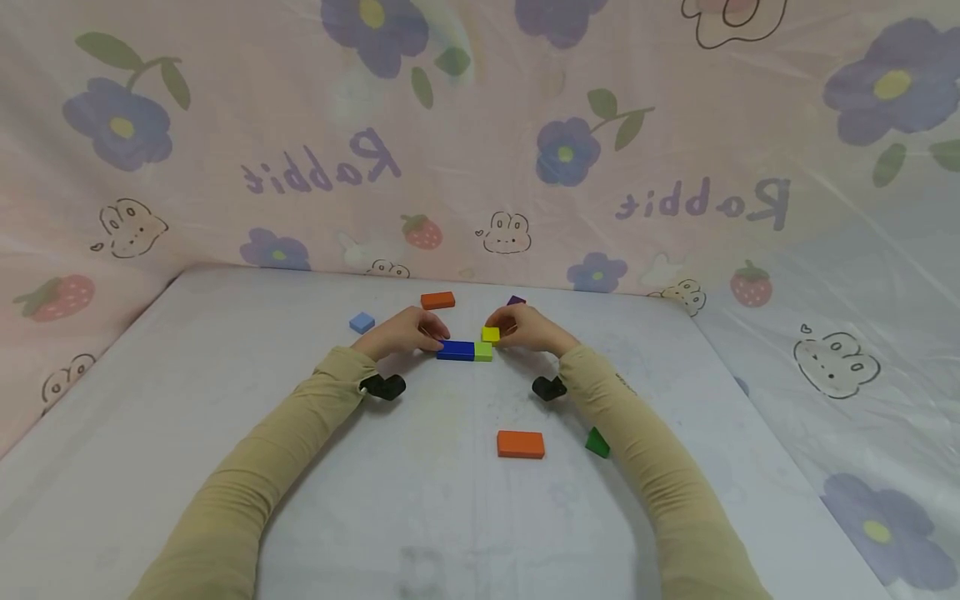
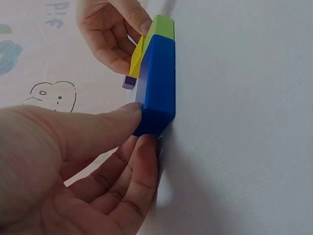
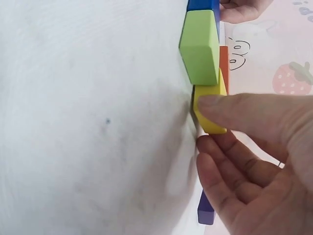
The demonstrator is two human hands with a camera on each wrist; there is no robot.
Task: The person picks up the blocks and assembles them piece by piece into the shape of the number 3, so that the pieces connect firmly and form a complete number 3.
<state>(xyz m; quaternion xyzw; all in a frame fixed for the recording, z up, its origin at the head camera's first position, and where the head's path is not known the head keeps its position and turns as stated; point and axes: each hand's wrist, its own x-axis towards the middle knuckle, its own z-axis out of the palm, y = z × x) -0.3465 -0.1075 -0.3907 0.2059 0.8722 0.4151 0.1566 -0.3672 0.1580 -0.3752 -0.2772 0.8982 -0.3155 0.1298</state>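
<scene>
A long blue block (image 1: 455,350) lies on the white table, with a lime green block (image 1: 483,352) end to end against its right side. My left hand (image 1: 405,332) grips the blue block's left end, thumb on its edge and curled fingers at its end face, as the left wrist view shows. Just behind the lime green block, my right hand (image 1: 531,328) pinches a small yellow block (image 3: 209,110) between thumb and fingers. In the right wrist view the yellow block seems to touch the lime green one; part of it hides under the thumb.
Behind the hands are an orange block (image 1: 438,300), a light blue block (image 1: 362,322) and a partly hidden purple block (image 1: 516,301). Nearer stands another orange block (image 1: 521,444); a green block (image 1: 597,442) is partly covered by the right sleeve. A patterned curtain (image 1: 465,167) borders the table.
</scene>
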